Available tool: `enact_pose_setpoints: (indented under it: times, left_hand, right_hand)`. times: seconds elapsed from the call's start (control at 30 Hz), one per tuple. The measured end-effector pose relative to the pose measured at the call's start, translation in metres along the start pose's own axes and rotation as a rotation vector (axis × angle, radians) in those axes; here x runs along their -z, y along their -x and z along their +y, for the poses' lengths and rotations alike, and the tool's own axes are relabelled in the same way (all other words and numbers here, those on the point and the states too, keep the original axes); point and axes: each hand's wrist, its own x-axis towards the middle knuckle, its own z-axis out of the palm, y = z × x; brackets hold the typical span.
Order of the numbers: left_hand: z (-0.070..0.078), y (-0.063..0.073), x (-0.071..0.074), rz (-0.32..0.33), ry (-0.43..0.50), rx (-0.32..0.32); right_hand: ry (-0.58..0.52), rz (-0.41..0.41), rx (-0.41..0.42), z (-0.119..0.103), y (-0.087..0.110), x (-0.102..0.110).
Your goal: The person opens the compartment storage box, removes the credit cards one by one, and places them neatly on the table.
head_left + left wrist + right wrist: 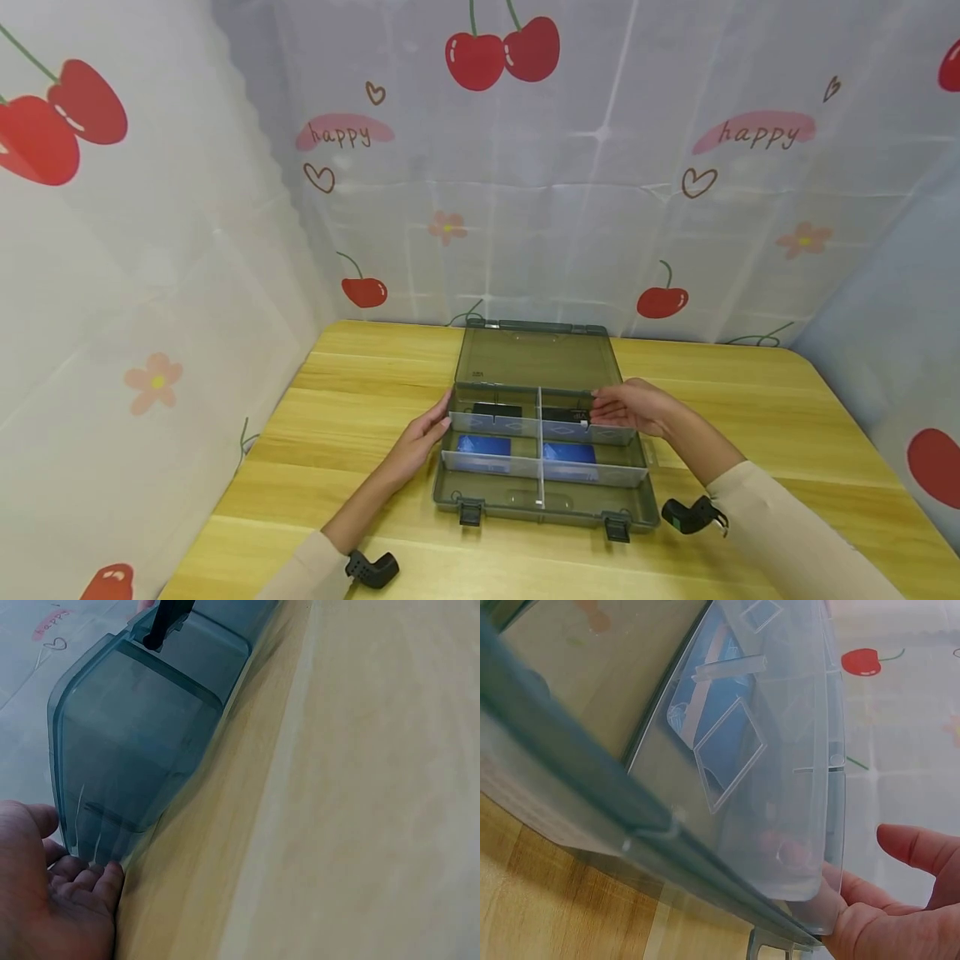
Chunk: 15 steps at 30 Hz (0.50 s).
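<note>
A translucent grey-green storage box (448, 492) stands on the table with its lid (536, 358) folded back. Clear dividers (495, 462) split it into several compartments. My left hand (414, 443) touches the box's left side near the back; in the left wrist view, its fingertips meet the outer wall. The right hand (630, 407) reaches into the back right compartment, fingers beside a black card (566, 415). Through the divider in the right wrist view, its fingers are partly hidden while the thumb stands apart. A second black card (497, 410) lies back left. Blue cards (483, 448) occupy both middle compartments.
Two black latches (469, 513) hang from the box's front edge. The wooden table (352, 367) ends at a white cherry-print curtain (540, 250) behind and at the sides. Each wrist wears a black camera mount (372, 570).
</note>
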Motion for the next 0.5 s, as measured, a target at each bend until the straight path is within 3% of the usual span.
enact_pose_setpoints:
  times: [0.27, 0.5]
  left_hand:
    - [0.0008, 0.0008, -0.0021, 0.029, -0.006, -0.017]
    - [0.002, 0.0019, -0.002, 0.034, -0.02, 0.008]
  right_hand:
    - [0.018, -0.016, 0.019, -0.0006, 0.0008, 0.0008]
    - [0.056, -0.005, 0.057, 0.0032, -0.0004, -0.0013]
